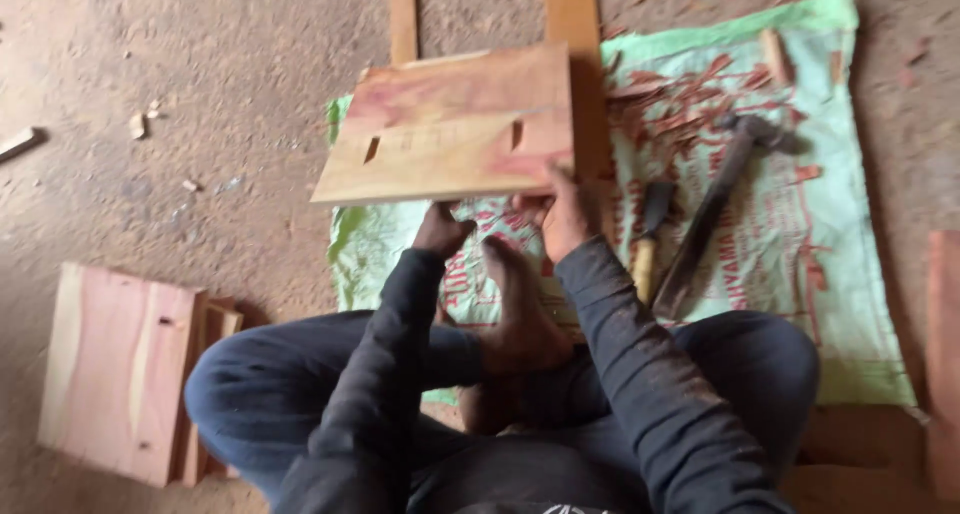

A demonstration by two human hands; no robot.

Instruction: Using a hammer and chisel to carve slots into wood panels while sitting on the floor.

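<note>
Your left hand [442, 229] and right hand [563, 212] each hold a closed grip on the board [450, 124] with 2 slots, upper centre; a hammer [715, 199] lies right.

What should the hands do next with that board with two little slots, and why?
Probably lower the board flat onto the green sack. Both hands, left hand and right hand, grip only its near edge, so it hangs tilted, and the chisel and hammer lie alongside.

Soft, even daylight, faint shadows, motion blur throughout, no glare
</note>
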